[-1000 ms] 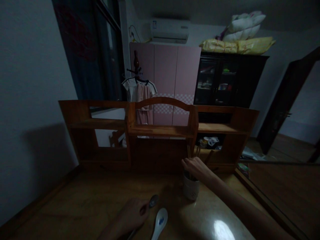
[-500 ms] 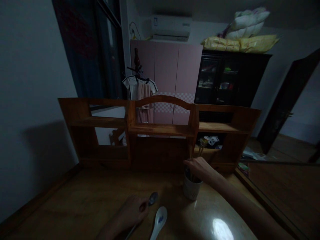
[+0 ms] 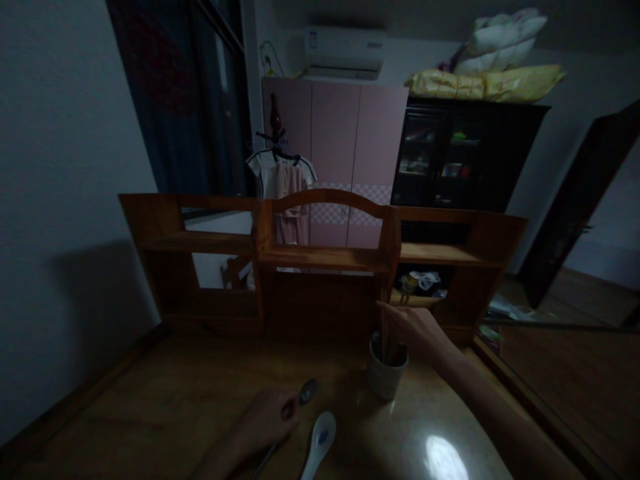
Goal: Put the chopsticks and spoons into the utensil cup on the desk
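Note:
A small white cup (image 3: 384, 379) stands on the wooden desk (image 3: 165, 407) with several wooden chopsticks (image 3: 387, 337) upright in it. My right hand (image 3: 420, 330) hovers just above and right of the cup, fingers stretched out and holding nothing. My left hand (image 3: 265, 420) rests on the desk near the front, fingers curled round the handle of a metal spoon (image 3: 306, 392) whose bowl points away from me. A white ceramic spoon (image 3: 320, 437) with a blue mark lies on the desk just right of that hand.
A wooden shelf unit (image 3: 325, 257) stands along the desk's back edge, with small items in its right bay. A bright glare sits on the desk at the front right. Beyond are a pink wardrobe, a dark cabinet and a clothes stand.
My right hand has lifted off the cup and its fingers have spread, leaving the chopsticks standing in it. My left hand has stayed on the metal spoon.

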Demonstrator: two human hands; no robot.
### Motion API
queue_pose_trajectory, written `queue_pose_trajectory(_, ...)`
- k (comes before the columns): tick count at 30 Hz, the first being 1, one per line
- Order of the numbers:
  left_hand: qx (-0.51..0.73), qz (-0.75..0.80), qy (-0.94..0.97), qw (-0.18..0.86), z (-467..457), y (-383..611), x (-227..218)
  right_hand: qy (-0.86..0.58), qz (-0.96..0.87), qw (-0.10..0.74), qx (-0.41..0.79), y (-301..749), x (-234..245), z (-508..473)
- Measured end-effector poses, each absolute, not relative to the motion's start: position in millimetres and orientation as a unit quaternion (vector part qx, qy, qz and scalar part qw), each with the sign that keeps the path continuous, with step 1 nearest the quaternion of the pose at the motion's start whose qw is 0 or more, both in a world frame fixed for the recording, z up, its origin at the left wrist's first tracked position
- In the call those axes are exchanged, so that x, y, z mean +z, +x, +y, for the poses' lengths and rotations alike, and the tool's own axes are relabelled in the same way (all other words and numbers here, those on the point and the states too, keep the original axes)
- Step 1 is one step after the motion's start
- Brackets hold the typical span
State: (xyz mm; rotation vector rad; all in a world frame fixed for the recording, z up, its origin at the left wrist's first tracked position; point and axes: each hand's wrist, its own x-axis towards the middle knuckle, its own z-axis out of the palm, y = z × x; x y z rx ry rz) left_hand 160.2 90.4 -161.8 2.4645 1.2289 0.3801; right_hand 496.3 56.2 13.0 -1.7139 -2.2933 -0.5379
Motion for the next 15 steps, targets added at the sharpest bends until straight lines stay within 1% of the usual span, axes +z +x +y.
queue_pose_trajectory(3,0.153,0.438,0.864,0.195,86,162,-154,-0.585,-0.761,0.224,-0.167,484,8,42)
queue_pose_trajectory(5,0.172,0.447,0.852,0.213,80,165,-150,-0.58,-0.754,0.282,-0.122,466,0,30)
queue_pose_trajectory(8,0.196,0.471,0.83,0.226,72,171,-152,-0.57,-0.758,0.316,0.001,432,-20,16)
queue_pose_trajectory(11,0.224,0.468,0.839,0.162,66,177,-162,-0.544,-0.76,0.335,0.116,404,-43,12)
queue_pose_trajectory(15,0.283,0.356,0.891,0.016,64,179,-170,-0.503,-0.728,0.392,0.251,387,-68,19)
